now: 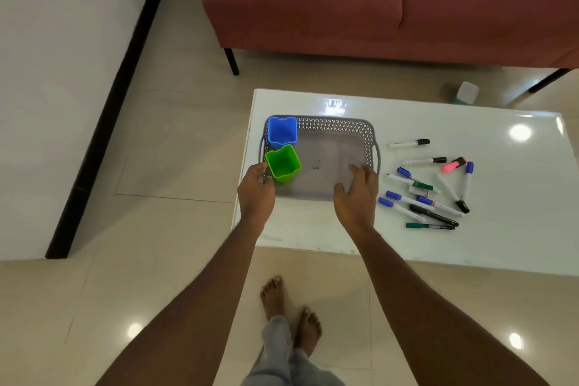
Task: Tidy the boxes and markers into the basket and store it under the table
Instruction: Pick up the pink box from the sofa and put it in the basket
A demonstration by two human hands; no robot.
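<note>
A grey perforated basket (336,127) sits on the left part of the white table (470,244). Inside it, along the left wall, a blue box (282,131) stands behind a green box (283,163). My left hand (257,189) grips the basket's near-left corner. Over the basket's near-right rim lies my right hand (357,194), fingers curled on it. Several markers (429,194) lie scattered on the table to the right of the basket, among them a pink highlighter (454,164).
A red sofa (376,0) stands beyond the table on black legs. A small white and teal container (467,93) sits on the floor behind the table. A wall with a black skirting runs along the left. My bare feet (291,313) stand before the table's near edge.
</note>
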